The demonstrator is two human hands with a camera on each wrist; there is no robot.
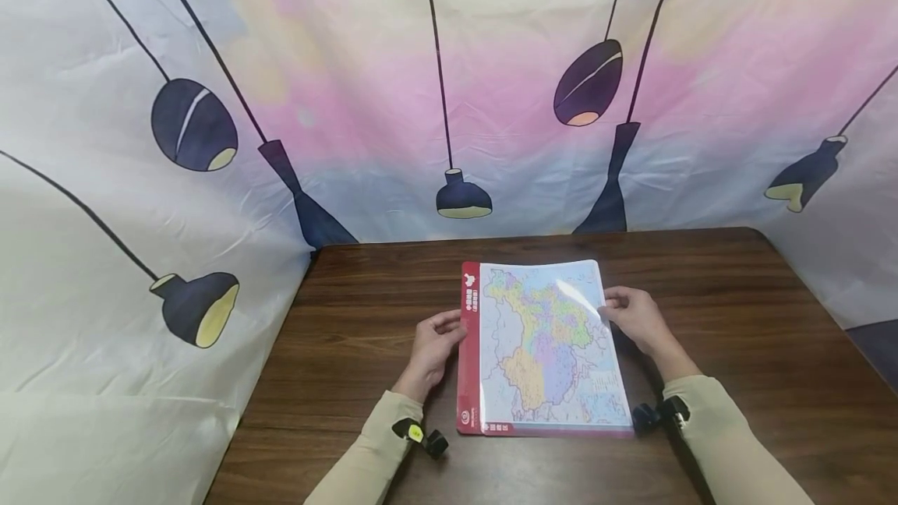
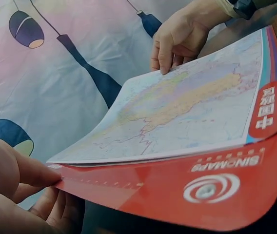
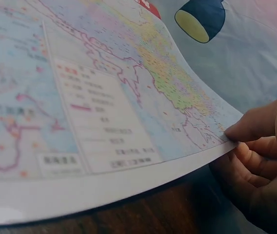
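On the counter (image 1: 737, 318), centre: one map booklet (image 1: 543, 349), red spine at left, long axis running away from the person. Left hand (image 1: 433, 345): grip pinching the spine edge. Right hand (image 1: 637, 318): grip pinching the top sheet's free edge, lifting it slightly. Both hands equally near, flanking it.

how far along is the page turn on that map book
Just begun. Done: the map book lies squared on the table. In hand: the right hand pinches the top page's free edge, lifted slightly off the sheets below; the left hand holds the red spine edge. Left: the page is not swung over; most of it lies nearly flat.
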